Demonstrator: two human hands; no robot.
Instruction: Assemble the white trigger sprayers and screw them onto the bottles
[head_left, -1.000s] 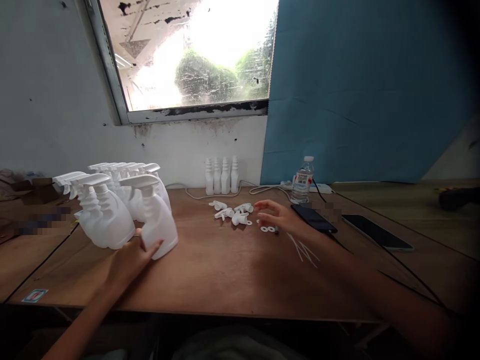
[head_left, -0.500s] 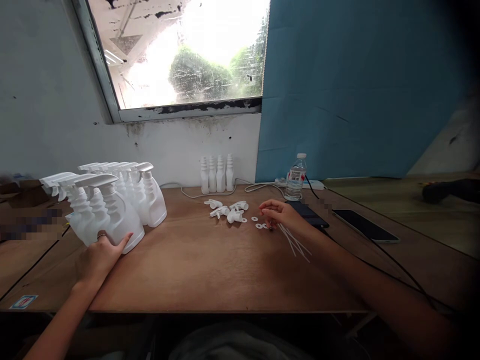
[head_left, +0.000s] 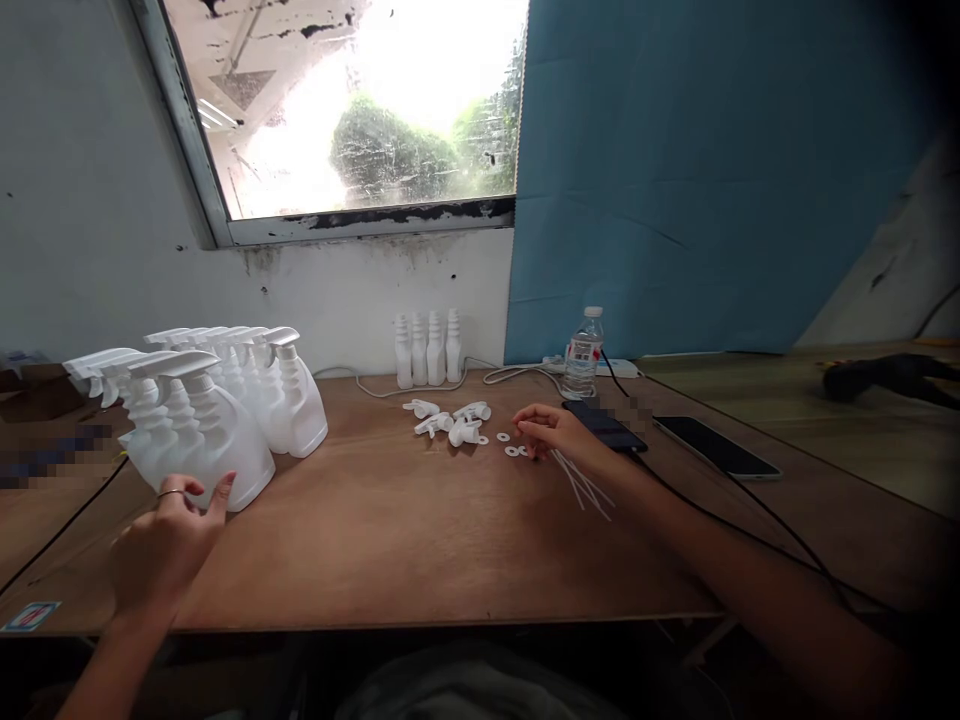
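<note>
White spray bottles point(head_left: 244, 455) with trigger heads stand in rows at the left of the brown table. My left hand point(head_left: 169, 540) is at the front of the nearest row, thumb and fingers apart, nothing held. My right hand point(head_left: 546, 432) hovers right of centre with its fingers curled; whether anything is between the fingertips is too small to tell. Beneath and beside it lie small white rings point(head_left: 511, 451) and thin white tubes point(head_left: 581, 482). Several loose white trigger heads point(head_left: 465, 431) lie to its left.
Several small white bottles point(head_left: 435, 350) stand by the wall. A clear water bottle point(head_left: 583, 355), a dark phone point(head_left: 606, 427) and another phone point(head_left: 716, 447) are at the right. Cables run along the back and right. The table's front edge point(head_left: 450, 627) is near my body.
My left hand has drawn back a little from the bottles, toward me. My right hand stays near the rings. The whole view has shifted slightly.
</note>
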